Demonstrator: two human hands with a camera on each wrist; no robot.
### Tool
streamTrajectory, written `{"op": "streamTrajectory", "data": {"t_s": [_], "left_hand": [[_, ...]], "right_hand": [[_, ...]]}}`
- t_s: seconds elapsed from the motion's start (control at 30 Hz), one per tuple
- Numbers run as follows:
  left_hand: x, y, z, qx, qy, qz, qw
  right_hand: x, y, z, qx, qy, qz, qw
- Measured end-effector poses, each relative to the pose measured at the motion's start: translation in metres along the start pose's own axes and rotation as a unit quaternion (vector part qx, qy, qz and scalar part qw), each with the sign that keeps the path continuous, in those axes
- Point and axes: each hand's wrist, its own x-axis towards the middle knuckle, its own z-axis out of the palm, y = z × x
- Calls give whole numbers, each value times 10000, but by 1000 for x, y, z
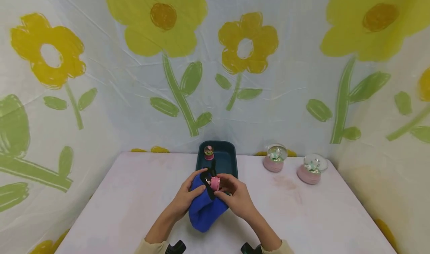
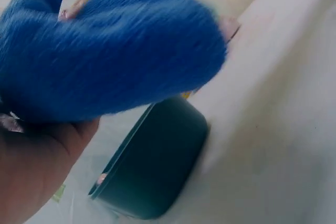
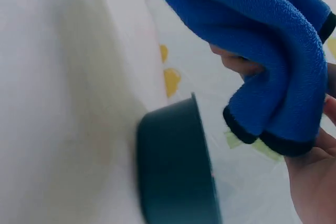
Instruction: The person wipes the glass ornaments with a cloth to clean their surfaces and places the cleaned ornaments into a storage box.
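A blue towel (image 1: pixel 205 211) with black edging hangs from my left hand (image 1: pixel 186 195), which grips it between thumb and fingers. My right hand (image 1: pixel 239 198) pinches a small snow globe by its pink base (image 1: pixel 215 183); the globe end points into the towel and is partly hidden by its black edge. In the left wrist view, the bunched towel (image 2: pixel 110 51) covers most of both hands. In the right wrist view, folds of the towel (image 3: pixel 273 51) hang in front of the fingers, and the small globe is hidden.
Behind the hands stands a dark teal tray (image 1: pixel 227 155) with another small pink-based snow globe (image 1: pixel 209 153) inside. Two larger snow globes with pink bases, one nearer the tray (image 1: pixel 274 164) and another farther right (image 1: pixel 309 174), stand on the white table (image 1: pixel 141 194). A flower-print curtain (image 1: pixel 289 97) encloses the table.
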Motion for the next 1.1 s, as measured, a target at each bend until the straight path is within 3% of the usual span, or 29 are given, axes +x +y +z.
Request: {"op": "streamTrajectory", "data": {"t_s": [0.2,0.3,0.4,0.53,0.6,0.77,0.87,0.97,1.1], "left_hand": [[2,3,1,103,-70,156,9998],[0,3,4,193,226,251,9992],[-7,1,7,63,554,153,9983],[-9,0,10,-59,597,125,9981],[-7,0,12,-75,558,150,9983],[-3,6,12,-298,504,82,9983],[-2,5,15,-304,413,81,9987],[-4,2,19,-69,477,192,9987],[-4,-2,21,310,560,404,9971]], "right_hand": [[1,-10,-5,-648,-86,263,9975],[1,-10,-4,-691,-175,459,9964],[-4,-6,-1,-580,-309,359,9972],[-7,-1,-1,-457,-231,-305,9982],[-6,-1,-4,-673,-227,-807,9942],[-2,-1,-12,-1712,-334,-1932,9655],[-5,0,-15,-2042,-213,-2132,9552],[-12,3,-14,-1903,-184,-1881,9634],[-15,8,-13,-1339,-267,-1027,9853]]}}
